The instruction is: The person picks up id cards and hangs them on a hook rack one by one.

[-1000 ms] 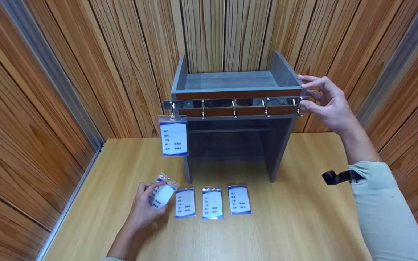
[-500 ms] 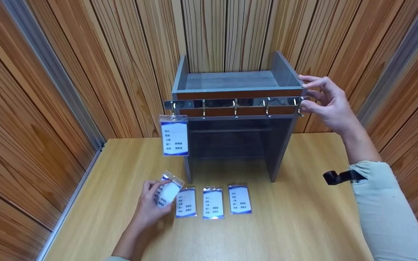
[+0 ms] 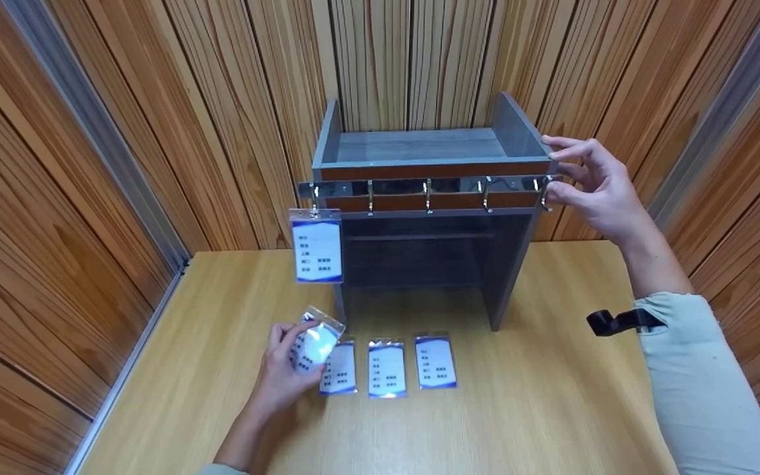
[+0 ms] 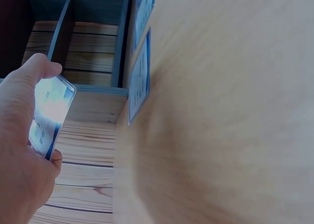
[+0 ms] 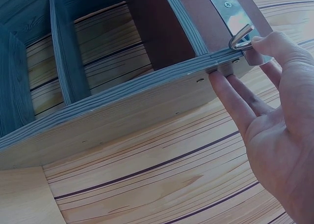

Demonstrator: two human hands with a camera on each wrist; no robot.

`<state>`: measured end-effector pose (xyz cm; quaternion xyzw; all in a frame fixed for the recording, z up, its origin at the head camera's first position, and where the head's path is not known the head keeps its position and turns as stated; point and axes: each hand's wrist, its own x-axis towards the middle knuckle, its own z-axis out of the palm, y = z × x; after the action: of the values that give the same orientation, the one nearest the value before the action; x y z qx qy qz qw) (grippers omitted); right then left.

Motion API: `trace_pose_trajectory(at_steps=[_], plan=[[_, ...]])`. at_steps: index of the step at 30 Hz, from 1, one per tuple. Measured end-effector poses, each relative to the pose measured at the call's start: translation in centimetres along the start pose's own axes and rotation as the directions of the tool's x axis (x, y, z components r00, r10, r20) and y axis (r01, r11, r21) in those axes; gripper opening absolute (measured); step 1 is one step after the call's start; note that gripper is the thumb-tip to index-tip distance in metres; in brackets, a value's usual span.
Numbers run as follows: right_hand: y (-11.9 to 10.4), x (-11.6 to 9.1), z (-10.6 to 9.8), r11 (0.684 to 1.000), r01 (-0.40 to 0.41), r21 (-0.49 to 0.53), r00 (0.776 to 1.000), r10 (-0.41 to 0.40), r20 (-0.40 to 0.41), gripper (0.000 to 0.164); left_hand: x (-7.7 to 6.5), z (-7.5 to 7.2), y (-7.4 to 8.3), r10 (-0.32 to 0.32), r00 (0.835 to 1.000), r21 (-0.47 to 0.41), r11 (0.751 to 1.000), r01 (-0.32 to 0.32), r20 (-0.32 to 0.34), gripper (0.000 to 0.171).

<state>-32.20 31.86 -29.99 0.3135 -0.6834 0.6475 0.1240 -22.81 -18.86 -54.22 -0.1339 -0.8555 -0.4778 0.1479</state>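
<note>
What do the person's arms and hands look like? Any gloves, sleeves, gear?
No gloves: left hand and right hand are bare. Right sleeve is pale grey-green, ending on the forearm; a glossy black curved piece juts from its cuff. Only a sliver of matching left sleeve shows.

Head view: from high on the table's [image 3: 525, 422] near side, faces forward and down to far edge; farthest off. Left wrist view: close behind left hand [image 4: 19, 165], low over tabletop, rolled sideways, faces shelf unit [image 3: 419, 145]; shares held card [image 4: 46, 111] with head. Right wrist view: close by right hand [image 5: 284, 116], rolled, faces unit's right side; shares end hook [image 5: 239, 38] with head.
</note>
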Motion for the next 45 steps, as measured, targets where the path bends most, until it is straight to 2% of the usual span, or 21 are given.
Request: trace_pose_trajectory(at_steps=[5, 16, 24, 31, 35, 45], plan=[[-0.2, 0.0, 0.1, 1.000, -0.004, -0.001, 1.000, 0.004, -0.001, 0.041, 0.1, 0.3, 0.6, 0.001, 1.000, -0.011, 1.000, -0.001, -0.009, 0.076], [-1.0, -0.2, 0.8, 1.000, -0.012, -0.015, 1.000, 0.011, -0.009, 0.040, 0.1, 1.3, 1.5, 0.071, 0.995, -0.010, 0.997, -0.072, -0.070, 0.078], [-1.0, -0.3, 0.8, 1.000, 0.003, 0.030, 1.000, -0.003, 0.000, 0.040, 0.2, 2.0, 2.1, 0.145, 0.983, -0.008, 0.989, -0.147, -0.114, 0.082], [-0.8, -0.2, 0.6, 1.000, 0.016, 0.011, 1.000, -0.016, 0.011, 0.040, 0.4, 2.3, 2.8, 0.187, 0.974, -0.057, 0.979, -0.196, -0.129, 0.083], [-0.3, -0.1, 0.1, 1.000, 0.009, 0.007, 1.000, -0.009, 0.007, 0.041, 0.5, 2.5, 3.0, 0.212, 0.967, -0.053, 0.974, -0.221, -0.142, 0.083], [0.2, -0.1, -0.1, 1.000, 0.002, -0.016, 1.000, -0.002, -0.007, 0.042, 1.0, 2.7, 4.4, 0.198, 0.958, -0.087, 0.972, -0.220, -0.209, 0.084]])
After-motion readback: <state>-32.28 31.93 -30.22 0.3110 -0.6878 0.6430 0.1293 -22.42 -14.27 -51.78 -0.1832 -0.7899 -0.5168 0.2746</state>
